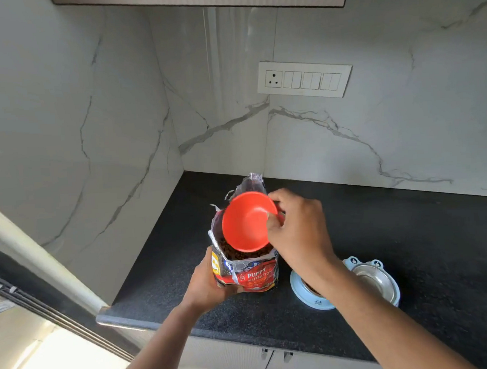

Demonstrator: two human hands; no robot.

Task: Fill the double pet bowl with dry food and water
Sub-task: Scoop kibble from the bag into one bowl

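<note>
An opened bag of puppy food (253, 275) stands upright on the black counter (410, 231), with brown kibble showing in its mouth. My left hand (205, 286) grips the bag's lower left side. My right hand (299, 229) holds a red bowl (246, 222) tilted into the bag's opening; the bowl's inside looks empty. To the right lies the light blue double pet bowl (303, 297). Its right steel cup (376, 279) looks empty. Its left cup is mostly hidden by my right forearm, with some brown kibble visible in it.
Marble walls close the counter at the back and left. A white switch panel (304, 79) sits on the back wall. The counter's front edge runs above cabinet doors (275, 356). A window frame lies at the lower left.
</note>
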